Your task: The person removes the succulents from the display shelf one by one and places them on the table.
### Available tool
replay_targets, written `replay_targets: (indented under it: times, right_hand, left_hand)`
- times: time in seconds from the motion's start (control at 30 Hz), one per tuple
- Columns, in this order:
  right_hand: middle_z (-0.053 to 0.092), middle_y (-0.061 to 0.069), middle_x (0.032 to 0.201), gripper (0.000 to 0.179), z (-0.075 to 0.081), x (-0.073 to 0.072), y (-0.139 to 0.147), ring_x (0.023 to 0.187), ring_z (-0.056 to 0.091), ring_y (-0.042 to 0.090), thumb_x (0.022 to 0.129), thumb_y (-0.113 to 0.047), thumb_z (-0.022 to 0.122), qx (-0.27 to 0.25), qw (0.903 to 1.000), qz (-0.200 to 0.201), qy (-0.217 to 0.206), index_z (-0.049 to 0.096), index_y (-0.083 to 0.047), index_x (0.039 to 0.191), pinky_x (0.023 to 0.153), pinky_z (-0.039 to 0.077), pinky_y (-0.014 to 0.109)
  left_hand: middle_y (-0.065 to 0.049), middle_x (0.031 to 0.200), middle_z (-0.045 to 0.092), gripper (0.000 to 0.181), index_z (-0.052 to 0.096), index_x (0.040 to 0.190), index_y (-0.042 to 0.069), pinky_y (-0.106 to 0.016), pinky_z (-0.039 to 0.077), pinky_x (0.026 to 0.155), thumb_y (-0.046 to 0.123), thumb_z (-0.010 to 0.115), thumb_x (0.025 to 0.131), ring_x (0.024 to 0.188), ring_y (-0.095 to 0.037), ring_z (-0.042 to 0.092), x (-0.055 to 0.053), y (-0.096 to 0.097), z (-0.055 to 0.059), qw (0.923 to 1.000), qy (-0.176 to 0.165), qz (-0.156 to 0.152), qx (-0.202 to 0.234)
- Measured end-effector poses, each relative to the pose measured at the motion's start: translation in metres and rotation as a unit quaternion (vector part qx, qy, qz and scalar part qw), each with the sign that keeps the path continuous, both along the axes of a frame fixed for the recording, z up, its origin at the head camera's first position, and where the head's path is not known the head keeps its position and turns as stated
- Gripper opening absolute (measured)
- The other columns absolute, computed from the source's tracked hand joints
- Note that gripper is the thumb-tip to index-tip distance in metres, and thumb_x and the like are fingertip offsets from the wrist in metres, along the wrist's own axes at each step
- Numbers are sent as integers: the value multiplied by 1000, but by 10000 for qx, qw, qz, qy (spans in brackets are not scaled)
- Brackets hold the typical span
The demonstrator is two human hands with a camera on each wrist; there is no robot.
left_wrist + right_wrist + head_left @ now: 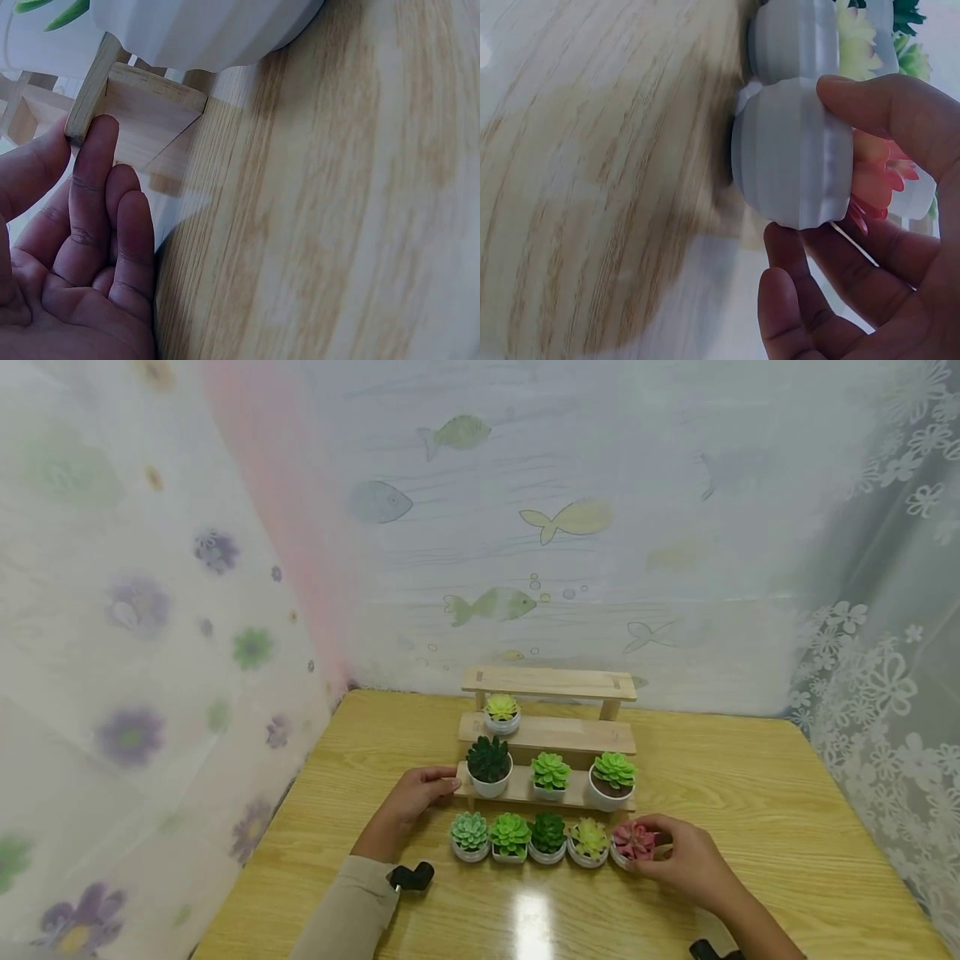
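My right hand (681, 860) grips a white ribbed pot with a red succulent (634, 841), thumb on one side and fingers on the other in the right wrist view. It stands at the right end of a front row of potted succulents. With thumb and fingertips, my left hand (412, 799) pinches the left end of the lowest board of a wooden tiered stand (547, 737). In the left wrist view, thumb and index finger lie on either face of the board end (88, 97). A dark green succulent (489, 764) sits on that board near my left fingers.
Beside the red one in the row are a yellowish succulent (588, 841), a dark green one (547, 837) and lighter green ones. The lowest board also bears two bright green succulents (551, 774); a yellow-green one (502, 712) stands on the middle board. Curtains surround the wooden table (720, 777).
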State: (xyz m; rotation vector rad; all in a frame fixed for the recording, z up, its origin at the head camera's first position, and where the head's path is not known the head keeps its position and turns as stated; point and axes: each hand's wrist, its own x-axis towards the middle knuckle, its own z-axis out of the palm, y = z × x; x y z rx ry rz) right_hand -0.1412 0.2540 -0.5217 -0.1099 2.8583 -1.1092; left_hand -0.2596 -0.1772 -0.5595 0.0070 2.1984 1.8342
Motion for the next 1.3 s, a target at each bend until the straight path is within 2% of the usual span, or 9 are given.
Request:
replay_targets:
  times: [0.43,0.7,0.87,1.0,1.3]
  right_hand:
    - [72,7,105,65,-4,-1,0,91,72,18,73,-31,95,-129,9999,2,-66,70,-9,128,72,60,33]
    - [72,9,114,66,-4,0,1,94,72,20,74,-30,94,-183,9998,16,-100,69,-8,130,74,61,33]
    - [71,13,124,69,-3,1,1,98,72,22,74,-30,94,-174,9998,37,-84,67,-8,133,74,60,33]
    - [68,15,132,72,2,3,1,103,70,24,74,-30,95,-187,9998,82,-51,65,-7,136,77,60,35]
    - [70,8,130,66,21,7,-4,108,68,25,78,-33,92,-88,9987,290,404,67,-11,134,80,56,39]
  left_hand:
    - [-8,120,73,39,72,131,9,-38,56,90,27,74,97,95,-18,70,-1,1,-3,10000,28,60,-29]
    - [-7,119,74,39,72,132,8,-38,57,90,27,74,97,95,-18,70,1,1,-1,9999,78,44,-51]
    - [-6,118,74,37,73,130,9,-37,56,90,26,74,97,95,-17,70,1,1,-1,10000,29,70,-43]
    - [-7,119,74,38,73,131,9,-36,56,90,26,75,97,96,-18,70,0,0,-1,10000,20,57,-53]
    - [-7,122,74,39,72,131,8,-37,57,91,27,74,97,97,-17,70,-1,0,-2,10000,74,19,-47]
